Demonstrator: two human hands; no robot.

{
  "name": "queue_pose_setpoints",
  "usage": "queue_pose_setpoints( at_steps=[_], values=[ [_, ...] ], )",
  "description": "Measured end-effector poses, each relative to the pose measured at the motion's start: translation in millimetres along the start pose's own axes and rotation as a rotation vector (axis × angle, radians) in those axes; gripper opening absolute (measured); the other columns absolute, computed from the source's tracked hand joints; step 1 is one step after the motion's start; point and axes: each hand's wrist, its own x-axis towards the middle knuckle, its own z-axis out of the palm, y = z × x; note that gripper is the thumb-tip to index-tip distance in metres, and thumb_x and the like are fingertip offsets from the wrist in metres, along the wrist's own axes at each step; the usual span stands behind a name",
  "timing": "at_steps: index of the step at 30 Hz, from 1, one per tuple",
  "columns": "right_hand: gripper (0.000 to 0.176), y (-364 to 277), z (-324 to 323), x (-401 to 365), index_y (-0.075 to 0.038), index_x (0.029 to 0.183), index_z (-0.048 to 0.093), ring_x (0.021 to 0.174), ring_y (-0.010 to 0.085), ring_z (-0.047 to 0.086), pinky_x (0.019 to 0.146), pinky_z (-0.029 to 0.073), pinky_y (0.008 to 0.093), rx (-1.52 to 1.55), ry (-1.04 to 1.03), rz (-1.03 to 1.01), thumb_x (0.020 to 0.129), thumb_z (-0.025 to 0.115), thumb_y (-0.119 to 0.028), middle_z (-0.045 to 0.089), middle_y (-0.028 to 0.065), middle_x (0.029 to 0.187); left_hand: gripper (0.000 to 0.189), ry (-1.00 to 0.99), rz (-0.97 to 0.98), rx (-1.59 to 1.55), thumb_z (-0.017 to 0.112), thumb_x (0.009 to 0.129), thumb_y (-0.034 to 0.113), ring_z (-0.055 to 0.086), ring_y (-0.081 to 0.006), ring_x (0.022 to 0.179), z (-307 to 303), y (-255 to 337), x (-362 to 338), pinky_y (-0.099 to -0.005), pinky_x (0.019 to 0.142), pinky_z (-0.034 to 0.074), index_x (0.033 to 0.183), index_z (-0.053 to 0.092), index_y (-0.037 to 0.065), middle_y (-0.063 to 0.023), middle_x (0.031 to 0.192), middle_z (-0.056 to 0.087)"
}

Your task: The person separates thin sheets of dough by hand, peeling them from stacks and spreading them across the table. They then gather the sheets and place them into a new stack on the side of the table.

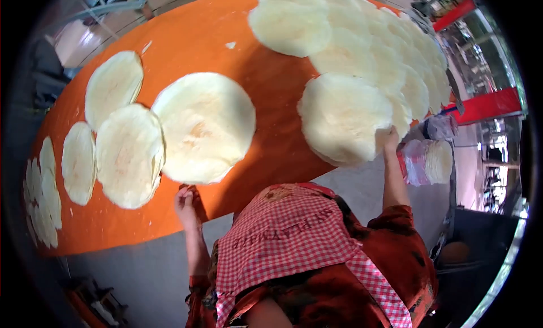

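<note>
My right hand (389, 140) is closed on the right edge of a large round flatbread (345, 116), which lies at the front of the overlapping flatbreads on the right. My left hand (185, 202) is at the table's front edge, its fingers curled together; whatever may be in them is too small to make out. Just beyond that hand lies a stack of big pale flatbreads (206, 124) with a browned patch in the middle. An orange tabletop (271, 130) shows between this stack and the flatbread at my right hand.
Smaller flatbread stacks (129, 158) stand on the left side of the table. Many overlapping flatbreads (362, 39) cover the far right. Beyond the right edge are plastic-bagged flatbreads (435, 163) and a red panel (492, 106). My checked apron (283, 232) is close to the front edge.
</note>
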Motion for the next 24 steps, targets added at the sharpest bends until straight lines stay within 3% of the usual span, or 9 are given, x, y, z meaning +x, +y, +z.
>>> queue_pose_setpoints(
  at_steps=[2, 4, 5, 7, 8, 9, 15, 18, 24],
  values=[
    [0.029, -77.4, 6.5, -16.0, -0.001, 0.1, 0.06, 0.083, 0.0189, 0.062, 0.076, 0.048, 0.0289, -0.668, 0.439, -0.366, 0.072, 0.058, 0.0, 0.064, 0.0049, 0.086, 0.016, 0.021, 0.01, 0.052, 0.056, 0.089, 0.005, 0.061, -0.0144, 0.083, -2.8, -10.5, 1.1, -0.0262, 0.072, 0.05, 0.104, 0.057, 0.005, -0.0064, 0.095, 0.064],
    [0.021, -142.9, 44.2, -40.2, 0.001, 0.102, 0.055, 0.09, 0.0168, 0.057, 0.081, 0.045, 0.0273, -0.141, 0.143, -0.377, 0.081, 0.053, -0.003, 0.06, 0.0102, 0.1, 0.016, 0.04, 0.025, 0.046, 0.056, 0.088, 0.005, 0.061, -0.0139, 0.083, 3.5, -7.1, -3.9, -0.0255, 0.072, 0.05, 0.104, 0.057, 0.005, -0.0064, 0.095, 0.065],
    [0.022, -173.7, 71.4, -57.0, 0.0, 0.103, 0.055, 0.086, 0.0158, 0.057, 0.079, 0.046, 0.0263, 0.31, -0.307, -0.185, 0.082, 0.053, -0.001, 0.06, 0.007, 0.095, 0.016, 0.055, 0.014, 0.044, 0.056, 0.088, 0.004, 0.061, -0.0129, 0.082, 4.5, -6.9, -5.4, -0.0247, 0.071, 0.049, 0.104, 0.057, 0.005, -0.0054, 0.093, 0.064],
    [0.011, -188.0, 146.1, -97.7, 0.001, 0.095, 0.059, 0.081, 0.015, 0.061, 0.07, 0.049, 0.0245, 0.971, -0.864, 0.128, 0.085, 0.056, -0.004, 0.063, 0.0047, 0.09, 0.015, 0.084, 0.014, 0.032, 0.056, 0.087, 0.001, 0.059, -0.011, 0.08, 10.0, -5.5, -3.0, -0.0231, 0.069, 0.048, 0.102, 0.056, 0.004, -0.0034, 0.09, 0.062],
    [0.016, -224.0, 180.3, -119.7, -0.002, 0.096, 0.06, 0.085, 0.0153, 0.061, 0.073, 0.049, 0.026, 0.526, -0.894, 0.198, 0.087, 0.061, -0.015, 0.064, 0.0059, 0.092, 0.014, 0.079, 0.014, 0.037, 0.056, 0.087, 0.001, 0.06, -0.0117, 0.08, 9.2, -7.5, -1.6, -0.0236, 0.07, 0.049, 0.101, 0.056, 0.004, -0.0042, 0.09, 0.063],
    [0.023, -252.9, 193.3, -138.1, -0.003, 0.099, 0.06, 0.09, 0.0168, 0.061, 0.076, 0.049, 0.0288, 0.612, -1.087, 0.298, 0.088, 0.061, -0.024, 0.064, 0.008, 0.096, 0.014, 0.082, 0.015, 0.043, 0.056, 0.087, 0.002, 0.06, -0.0125, 0.081, 5.9, -13.0, 0.4, -0.0241, 0.07, 0.049, 0.1, 0.057, 0.005, -0.005, 0.09, 0.063],
    [0.051, -306.2, 243.0, -169.9, 0.0, 0.114, 0.052, 0.098, 0.0238, 0.057, 0.085, 0.047, 0.0386, 0.825, -1.134, 0.666, 0.079, 0.069, -0.034, 0.059, 0.013, 0.108, 0.018, 0.052, 0.037, -0.037, 0.053, 0.086, -0.003, 0.06, -0.0156, 0.083, -0.6, -19.1, -3.7, -0.026, 0.075, 0.05, 0.103, 0.056, 0.004, -0.008, 0.092, 0.064],
    [0.038, -313.0, 245.3, -174.1, 0.0, 0.108, 0.053, 0.097, 0.0243, 0.06, 0.082, 0.049, 0.0386, 1.112, -1.143, 0.786, 0.081, 0.068, -0.022, 0.061, 0.0113, 0.104, 0.023, 0.082, 0.018, 0.007, 0.051, 0.086, -0.005, 0.06, -0.0157, 0.086, 4.8, -15.4, -6.1, -0.026, 0.079, 0.049, 0.108, 0.054, 0.002, -0.0087, 0.095, 0.064],
    [0.029, -337.8, 255.4, -157.9, 0.003, 0.1, 0.057, 0.078, 0.0206, 0.063, 0.062, 0.052, 0.0327, 1.003, -1.084, 0.555, 0.072, 0.059, -0.005, 0.061, 0.0089, 0.089, 0.023, 0.021, -0.028, -0.128, 0.051, 0.085, -0.008, 0.06, -0.0166, 0.087, 4.5, -11.6, -4.6, -0.0258, 0.079, 0.049, 0.106, 0.053, 0.001, -0.0095, 0.095, 0.064]
  ],
)
